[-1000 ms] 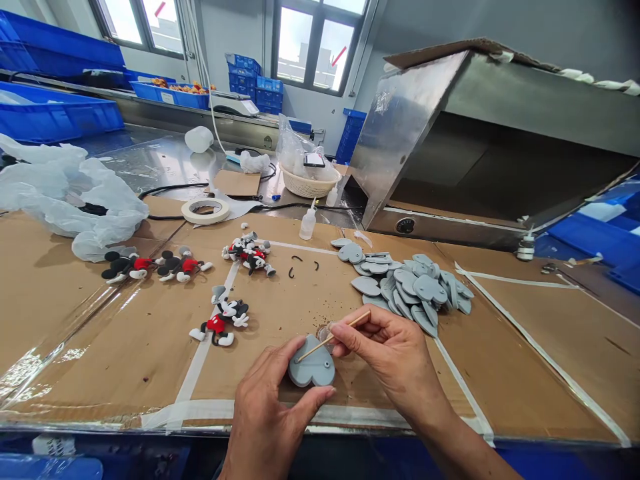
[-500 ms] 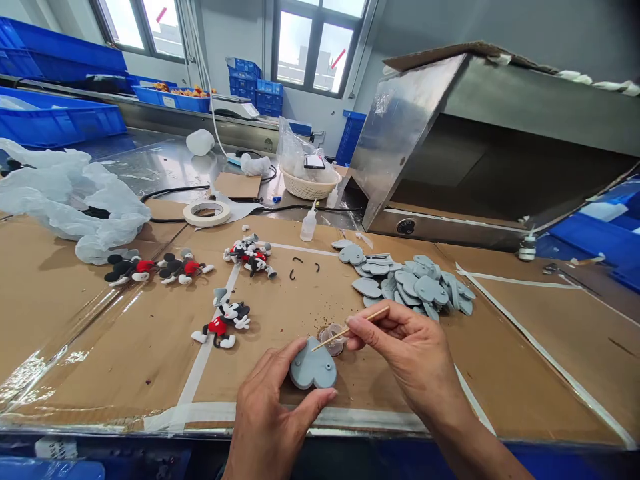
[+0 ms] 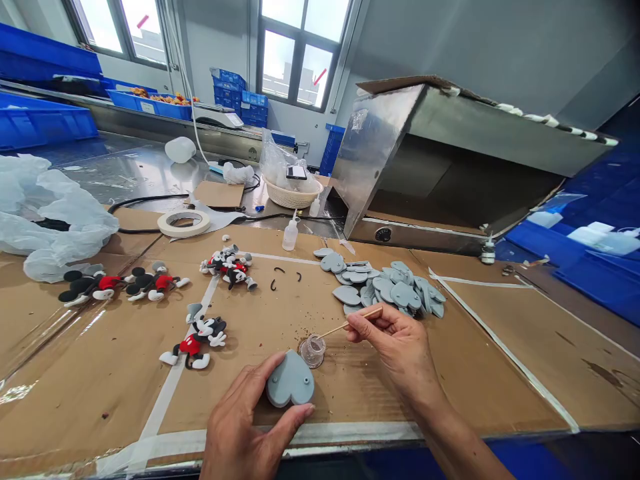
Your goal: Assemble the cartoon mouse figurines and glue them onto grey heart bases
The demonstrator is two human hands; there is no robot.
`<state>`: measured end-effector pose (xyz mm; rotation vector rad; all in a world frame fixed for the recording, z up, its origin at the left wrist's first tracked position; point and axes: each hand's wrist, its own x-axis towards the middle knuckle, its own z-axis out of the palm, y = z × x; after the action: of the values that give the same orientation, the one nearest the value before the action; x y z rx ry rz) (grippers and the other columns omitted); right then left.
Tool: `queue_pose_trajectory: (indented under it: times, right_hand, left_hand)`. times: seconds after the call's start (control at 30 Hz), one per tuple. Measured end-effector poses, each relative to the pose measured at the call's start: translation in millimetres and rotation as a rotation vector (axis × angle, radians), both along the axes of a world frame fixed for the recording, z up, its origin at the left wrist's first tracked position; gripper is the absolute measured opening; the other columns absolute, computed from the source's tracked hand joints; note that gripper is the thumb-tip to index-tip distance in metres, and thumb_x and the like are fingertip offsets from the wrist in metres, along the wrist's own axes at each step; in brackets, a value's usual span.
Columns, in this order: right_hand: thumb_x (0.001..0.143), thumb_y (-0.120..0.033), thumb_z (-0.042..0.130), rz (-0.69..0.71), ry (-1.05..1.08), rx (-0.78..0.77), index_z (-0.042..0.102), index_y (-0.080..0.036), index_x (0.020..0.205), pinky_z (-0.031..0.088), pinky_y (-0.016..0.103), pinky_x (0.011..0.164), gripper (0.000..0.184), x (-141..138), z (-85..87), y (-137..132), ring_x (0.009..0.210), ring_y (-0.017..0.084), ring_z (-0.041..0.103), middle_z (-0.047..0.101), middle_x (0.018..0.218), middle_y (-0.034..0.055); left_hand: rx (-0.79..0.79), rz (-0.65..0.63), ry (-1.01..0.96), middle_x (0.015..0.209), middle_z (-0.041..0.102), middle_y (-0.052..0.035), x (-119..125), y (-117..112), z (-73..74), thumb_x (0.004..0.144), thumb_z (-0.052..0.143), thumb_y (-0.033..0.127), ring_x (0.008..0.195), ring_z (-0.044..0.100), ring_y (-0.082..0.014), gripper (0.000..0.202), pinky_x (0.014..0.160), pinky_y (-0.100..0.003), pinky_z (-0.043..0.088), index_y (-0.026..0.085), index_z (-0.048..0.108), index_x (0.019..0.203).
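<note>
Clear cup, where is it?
In the head view, the clear cup stands on the cardboard, right of and beyond the held grey heart, at the tip of the wooden stick.

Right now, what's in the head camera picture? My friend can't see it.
A left hand holds a grey heart; the right hand holds a thin stick, its tip at a small clear cup. Beyond lie more grey hearts and mouse figures.

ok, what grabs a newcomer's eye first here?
Probably the big metal box, back right, then the red-and-black figurines at left and the heap of grey hearts right of centre. Front centre, the left grip holds one grey heart; the right grip pinches a stick, its tip at a small clear cup.
</note>
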<state>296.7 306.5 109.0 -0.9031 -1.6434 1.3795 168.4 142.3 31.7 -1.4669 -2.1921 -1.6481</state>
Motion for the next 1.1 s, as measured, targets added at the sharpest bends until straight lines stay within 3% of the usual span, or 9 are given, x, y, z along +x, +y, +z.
queue_pose_trajectory:
  times: [0.37,0.5,0.77,1.1]
  right_hand:
    - [0.067,-0.035,0.083,0.039,0.052,-0.119,0.068,-0.016,0.064,0.050,0.021,0.056,0.025,0.8,-8.8,1.7,0.054,0.011,0.060,0.068,0.061,0.0007]
    - [0.067,-0.034,0.084,0.049,0.073,-0.133,0.069,-0.016,0.063,0.050,0.020,0.055,0.024,-1.1,-4.4,-0.9,0.053,0.010,0.060,0.069,0.061,0.0002]
    - [0.072,-0.033,0.081,0.190,0.024,-0.100,0.070,-0.016,0.065,0.053,0.017,0.057,0.021,-14.8,14.1,-32.9,0.053,0.010,0.064,0.069,0.059,0.0007]
    - [0.074,-0.031,0.078,0.257,-0.014,-0.087,0.070,-0.016,0.067,0.052,0.015,0.057,0.019,-26.3,10.8,-39.0,0.055,0.009,0.063,0.069,0.061,0.0005]
  left_hand:
    - [-0.033,0.022,-0.004,0.101,0.075,-0.0017,-1.4,-1.2,3.1,0.074,0.072,0.052,0.086,0.072,-0.0200,0.047,0.076,-0.030,0.060,0.027,0.062,0.112]
    - [-0.023,-0.004,0.062,0.101,0.075,-0.0014,-3.1,-0.7,3.9,0.073,0.073,0.050,0.085,0.072,-0.0189,0.048,0.073,-0.027,0.060,0.026,0.061,0.113]
    - [-0.006,0.012,-0.127,0.102,0.073,-0.0012,6.3,-0.4,4.1,0.074,0.073,0.049,0.090,0.069,-0.0201,0.046,0.078,-0.031,0.056,0.028,0.062,0.113]
    - [-0.051,-0.035,-0.052,0.099,0.073,-0.0014,0.9,-3.2,10.9,0.077,0.072,0.046,0.088,0.069,-0.0170,0.045,0.075,-0.026,0.056,0.024,0.059,0.115]
